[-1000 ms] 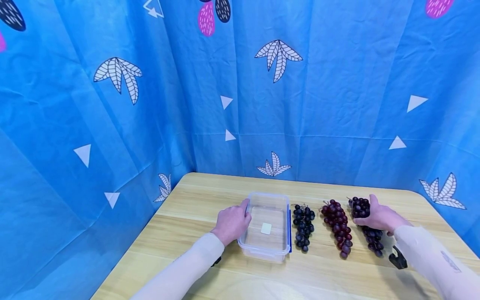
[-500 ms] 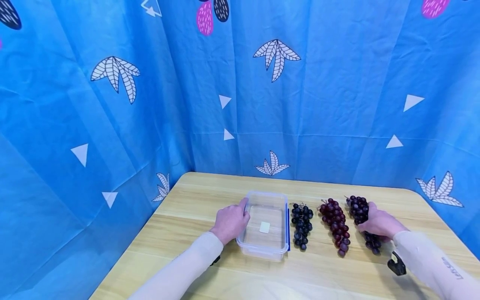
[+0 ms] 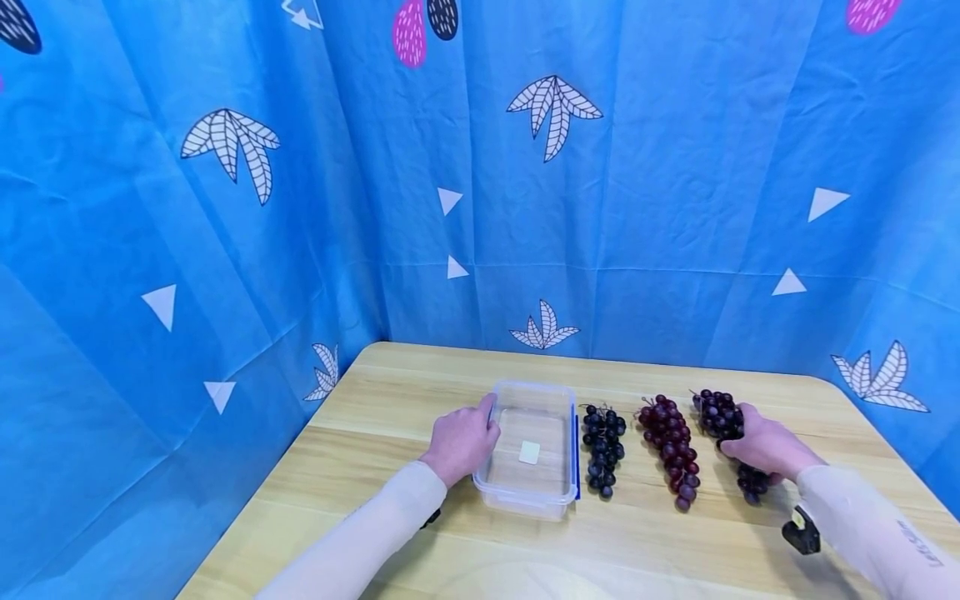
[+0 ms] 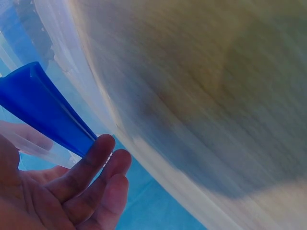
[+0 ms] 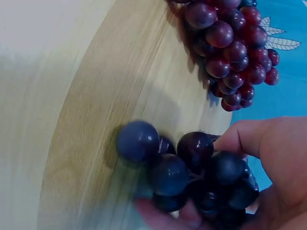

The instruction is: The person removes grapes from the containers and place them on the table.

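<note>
My left hand [image 3: 461, 442] holds the left rim of a clear plastic food container [image 3: 491, 492]. In the left wrist view, its fingers lie by a blue side flap [image 4: 45, 108], with part of the hand behind the translucent wall. At the right, my right hand [image 3: 768, 446] grips a bunch of dark grapes [image 3: 717, 412] around its middle. The right wrist view has the thumb on one side of these dark grapes [image 5: 168, 175] and fingertips on the other. The palm hides part of the bunch.
A black grape bunch [image 3: 603, 450] lies just right of the container, then a red grape bunch [image 3: 673, 446]. All are on a light wooden table [image 3: 360, 417], backed by a blue patterned curtain [image 3: 660, 183]. A pale square label [image 3: 529, 452] shows on the container's bottom.
My right hand's spread thumb and fingers have come together around the rightmost grape bunch. The left hand keeps its place on the container, and the head view shifted slightly.
</note>
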The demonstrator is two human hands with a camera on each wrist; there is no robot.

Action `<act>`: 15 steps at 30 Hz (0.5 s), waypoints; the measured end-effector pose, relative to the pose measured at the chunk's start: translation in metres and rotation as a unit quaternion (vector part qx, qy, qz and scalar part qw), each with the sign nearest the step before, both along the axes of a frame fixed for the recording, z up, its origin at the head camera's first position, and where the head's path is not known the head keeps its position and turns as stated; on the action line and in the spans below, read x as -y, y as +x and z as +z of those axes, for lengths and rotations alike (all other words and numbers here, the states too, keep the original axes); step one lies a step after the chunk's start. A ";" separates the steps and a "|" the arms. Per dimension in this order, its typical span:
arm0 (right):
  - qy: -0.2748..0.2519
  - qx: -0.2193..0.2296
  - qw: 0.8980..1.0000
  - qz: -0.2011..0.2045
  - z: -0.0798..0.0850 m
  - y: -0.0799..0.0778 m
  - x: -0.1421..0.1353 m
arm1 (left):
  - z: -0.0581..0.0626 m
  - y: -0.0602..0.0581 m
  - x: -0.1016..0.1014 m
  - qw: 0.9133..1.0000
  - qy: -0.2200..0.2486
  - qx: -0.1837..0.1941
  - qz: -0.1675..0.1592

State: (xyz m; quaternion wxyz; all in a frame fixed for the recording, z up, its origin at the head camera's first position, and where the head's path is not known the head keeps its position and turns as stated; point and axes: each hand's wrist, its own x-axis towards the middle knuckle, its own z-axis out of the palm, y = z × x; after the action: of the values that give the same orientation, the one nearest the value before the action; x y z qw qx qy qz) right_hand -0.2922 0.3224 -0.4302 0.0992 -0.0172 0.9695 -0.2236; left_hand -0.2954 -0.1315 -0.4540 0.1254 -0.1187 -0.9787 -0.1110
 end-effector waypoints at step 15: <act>0.030 -0.046 0.998 0.035 0.000 0.011 -0.011 | -0.002 -0.001 0.000 1.000 -0.001 -0.003 0.004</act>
State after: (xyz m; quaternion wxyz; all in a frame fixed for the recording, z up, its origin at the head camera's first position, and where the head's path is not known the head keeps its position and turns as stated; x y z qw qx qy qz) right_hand -0.2815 0.3335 -0.4306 0.0627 -0.0580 0.9780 -0.1903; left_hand -0.2960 -0.1311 -0.4562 0.1283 -0.1155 -0.9789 -0.1093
